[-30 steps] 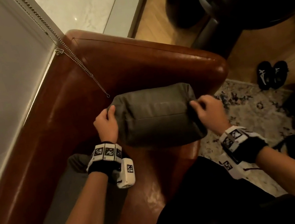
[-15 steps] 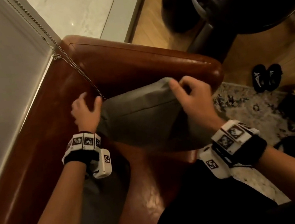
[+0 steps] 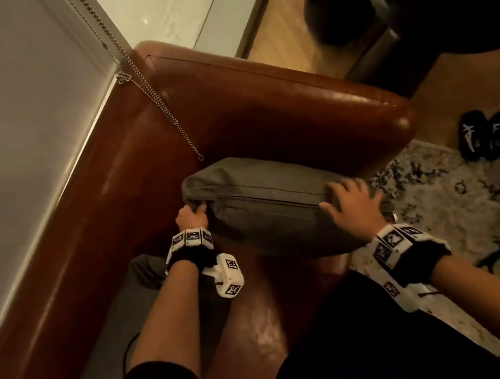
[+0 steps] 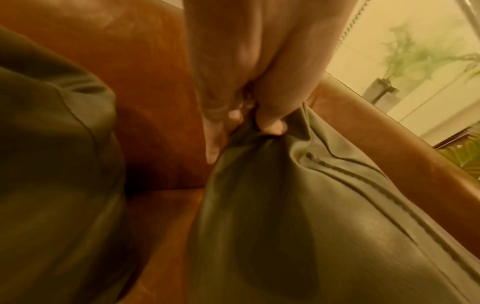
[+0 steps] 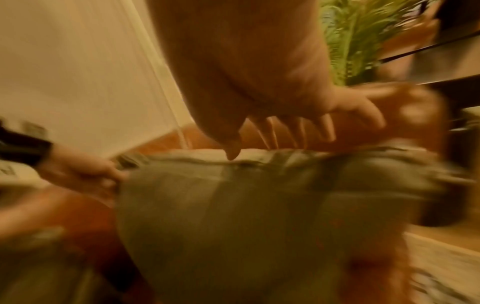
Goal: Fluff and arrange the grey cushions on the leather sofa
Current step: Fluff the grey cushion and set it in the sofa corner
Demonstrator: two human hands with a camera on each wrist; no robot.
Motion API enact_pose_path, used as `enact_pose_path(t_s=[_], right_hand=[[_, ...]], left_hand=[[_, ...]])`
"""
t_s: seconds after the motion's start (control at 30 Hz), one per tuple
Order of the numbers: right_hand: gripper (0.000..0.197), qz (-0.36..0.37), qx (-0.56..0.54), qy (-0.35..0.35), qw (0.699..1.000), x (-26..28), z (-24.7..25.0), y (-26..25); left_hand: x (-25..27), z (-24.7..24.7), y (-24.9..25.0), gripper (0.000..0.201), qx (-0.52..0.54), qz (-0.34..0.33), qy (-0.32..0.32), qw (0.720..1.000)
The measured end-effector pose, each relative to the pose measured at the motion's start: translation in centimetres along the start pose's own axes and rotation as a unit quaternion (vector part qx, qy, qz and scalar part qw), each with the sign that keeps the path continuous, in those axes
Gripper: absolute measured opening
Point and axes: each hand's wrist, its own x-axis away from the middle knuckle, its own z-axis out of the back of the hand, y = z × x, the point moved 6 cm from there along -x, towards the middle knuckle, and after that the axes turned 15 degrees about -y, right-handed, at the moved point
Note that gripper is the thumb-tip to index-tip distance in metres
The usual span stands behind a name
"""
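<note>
— Since half a second ago, the grey cushion [image 3: 273,205] has turned zip side up, across the leather sofa [image 3: 278,111] seat by the armrest.
— Hands?
— Left hand [image 3: 190,217] pinches its left corner; right hand [image 3: 355,204] lies spread on its right end.

Two grey cushions are sitting on one brown leather sofa [image 3: 278,111]: one cushion [image 3: 271,208] by the armrest and a second cushion [image 3: 109,345] further along the seat. Two hands are showing, a left hand [image 3: 190,217] and a right hand [image 3: 352,205]. Two black shoes [image 3: 486,136] are lying on the floor beside one patterned rug [image 3: 452,198].
</note>
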Motion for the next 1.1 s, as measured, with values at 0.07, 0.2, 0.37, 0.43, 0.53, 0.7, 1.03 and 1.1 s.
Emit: enact_pose_path(t_s=[0.07, 0.2, 0.37, 0.43, 0.53, 0.7, 1.03, 1.1], right_hand=[[0.072, -0.07, -0.022, -0.026, 0.997, 0.9, -1.0, 5.6], [0.081, -0.101, -0.253, 0.027, 0.962, 1.9, -0.6, 10.5], [0.05, -0.081, -0.347, 0.1, 0.929, -0.4, 0.0, 9.8], [0.033, -0.053, -0.317, 0.143, 0.936, 0.0, 1.2, 8.3], [0.039, -0.031, -0.338, 0.194, 0.92, 1.2, 3.2, 8.6], [0.046, -0.05, -0.318, 0.194, 0.927, -0.3, 4.7, 9.7], [0.055, 0.221, 0.07, 0.233, 0.944, 1.4, -1.5, -3.0], [0.061, 0.363, 0.25, 0.106, 0.891, 0.8, -7.2, -8.2]], left_hand=[[-0.9, 0.5, -0.7, 0.037, -0.004, -0.012, -0.003, 1.0], [-1.7, 0.1, 0.0, 0.041, 0.115, -0.051, -0.074, 0.989], [-1.1, 1.5, 1.2, 0.027, 0.202, -0.071, -0.012, 0.977], [-0.7, 3.4, 2.1, 0.032, 0.081, -0.084, 0.075, 0.99], [-0.7, 6.4, 4.2, 0.035, 0.043, -0.109, 0.132, 0.984], [-5.0, 6.1, 6.5, 0.033, 0.021, -0.092, 0.07, 0.993], [-7.1, 3.8, 4.7, 0.031, 0.136, -0.043, 0.064, 0.988], [-6.5, 3.4, 5.1, 0.033, 0.102, -0.063, 0.102, 0.987]])
